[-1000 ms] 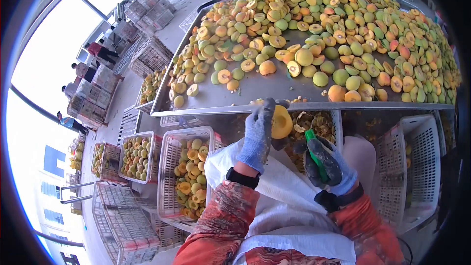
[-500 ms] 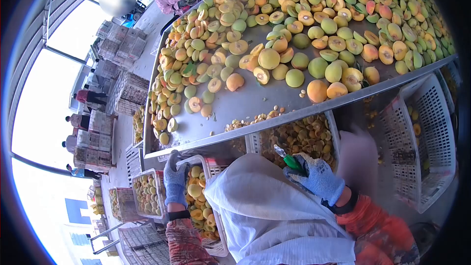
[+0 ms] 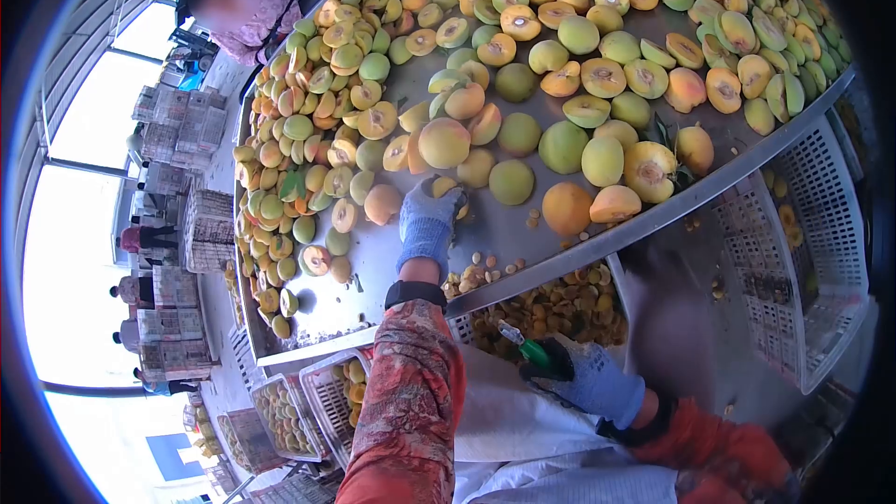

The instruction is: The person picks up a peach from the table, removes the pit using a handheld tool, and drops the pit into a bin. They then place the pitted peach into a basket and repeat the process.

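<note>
My left hand (image 3: 429, 224), in a blue-grey work glove, reaches over the metal table (image 3: 481, 215). Its fingers curl around a yellow peach (image 3: 445, 188), partly hidden by the glove. Close by lie a whole peach (image 3: 444, 143) and an orange-toned peach (image 3: 382, 204). Below the table edge, my right hand (image 3: 590, 379), gloved alike, is closed around a green-handled pitting tool (image 3: 535, 352) with a metal tip pointing up and left. Whole and halved peaches, some halves with stones in them, are heaped across the table's far side.
Beneath the table's raised edge stands a crate (image 3: 620, 294) of peach scraps. Small stones (image 3: 481, 273) lie along that edge. White crates (image 3: 793, 271) are at the right, peach-filled crates (image 3: 287, 418) at the left. Another person (image 3: 252, 9) is across the table.
My left hand has moved from beside the crate below the table up onto the peaches and closed around one. My right hand keeps the tool, slightly lower. The view has shifted.
</note>
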The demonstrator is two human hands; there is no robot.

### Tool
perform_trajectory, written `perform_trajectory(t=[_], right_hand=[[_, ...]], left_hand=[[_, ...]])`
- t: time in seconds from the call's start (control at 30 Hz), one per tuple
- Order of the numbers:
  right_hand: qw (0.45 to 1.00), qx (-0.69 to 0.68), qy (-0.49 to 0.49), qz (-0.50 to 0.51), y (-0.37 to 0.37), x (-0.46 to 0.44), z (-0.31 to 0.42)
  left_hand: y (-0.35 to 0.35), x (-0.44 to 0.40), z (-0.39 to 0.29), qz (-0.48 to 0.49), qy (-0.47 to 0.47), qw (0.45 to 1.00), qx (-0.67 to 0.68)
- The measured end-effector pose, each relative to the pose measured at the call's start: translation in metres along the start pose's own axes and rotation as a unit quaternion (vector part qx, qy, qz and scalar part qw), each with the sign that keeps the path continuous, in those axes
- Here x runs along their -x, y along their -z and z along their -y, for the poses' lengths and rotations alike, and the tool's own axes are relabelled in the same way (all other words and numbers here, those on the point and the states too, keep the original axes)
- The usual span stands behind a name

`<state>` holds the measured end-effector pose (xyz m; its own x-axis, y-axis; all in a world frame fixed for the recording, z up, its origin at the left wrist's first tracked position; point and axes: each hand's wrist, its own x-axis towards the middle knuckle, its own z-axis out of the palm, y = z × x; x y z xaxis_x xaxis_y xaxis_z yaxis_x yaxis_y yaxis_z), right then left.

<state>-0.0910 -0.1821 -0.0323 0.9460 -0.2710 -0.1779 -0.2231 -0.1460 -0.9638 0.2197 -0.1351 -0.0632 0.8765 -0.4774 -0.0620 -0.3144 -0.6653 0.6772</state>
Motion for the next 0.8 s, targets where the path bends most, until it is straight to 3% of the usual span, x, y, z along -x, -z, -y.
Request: perform_trajectory(t=[0.07, 0.1, 0.13, 0.2, 0.27, 0.3, 0.33, 0.4, 0.47, 0.53, 0.57, 0.67, 0.8], right_hand=[[0.996, -0.082, -0.032, 0.035, 0.001, 0.000, 0.001], [0.996, -0.077, -0.027, 0.036, -0.002, -0.001, -0.008], [0.994, -0.105, -0.004, 0.020, -0.006, -0.002, -0.022], [0.991, -0.129, 0.022, 0.015, -0.007, 0.004, -0.016], [0.993, -0.114, -0.003, 0.008, 0.004, 0.009, 0.018], [0.988, 0.044, 0.134, -0.062, 0.002, 0.010, 0.031], [0.988, 0.049, 0.134, -0.053, 0.000, 0.014, 0.043], [0.952, 0.217, 0.204, -0.073, -0.004, 0.020, 0.062], [0.938, 0.266, 0.215, -0.059, -0.011, 0.027, 0.070], [0.865, 0.430, 0.249, -0.064, -0.018, 0.037, 0.081], [0.836, 0.464, 0.283, -0.081, -0.023, 0.040, 0.078], [0.798, 0.528, 0.283, -0.055, -0.033, 0.052, 0.080], [0.794, 0.530, 0.296, -0.037, -0.039, 0.066, 0.087]], left_hand=[[0.008, 0.015, 0.001, 0.024, 0.047, 0.998, 0.026], [0.029, 0.045, -0.047, 0.054, 0.161, 0.970, 0.177], [0.041, 0.061, -0.051, 0.049, 0.158, 0.970, 0.181], [0.071, 0.095, -0.052, 0.106, 0.180, 0.829, 0.519], [0.080, 0.141, -0.074, 0.072, 0.181, 0.801, 0.566], [0.083, 0.163, -0.079, 0.049, 0.182, 0.772, 0.607], [0.087, 0.178, -0.071, 0.042, 0.185, 0.768, 0.612], [0.089, 0.203, -0.052, 0.112, 0.175, 0.762, 0.613], [0.091, 0.228, -0.048, 0.095, 0.176, 0.754, 0.626], [0.099, 0.250, -0.045, 0.132, 0.175, 0.805, 0.552], [0.100, 0.260, -0.052, 0.097, 0.169, 0.828, 0.525], [0.113, 0.280, -0.064, 0.094, 0.174, 0.837, 0.510], [0.127, 0.297, -0.076, 0.087, 0.178, 0.843, 0.499]])
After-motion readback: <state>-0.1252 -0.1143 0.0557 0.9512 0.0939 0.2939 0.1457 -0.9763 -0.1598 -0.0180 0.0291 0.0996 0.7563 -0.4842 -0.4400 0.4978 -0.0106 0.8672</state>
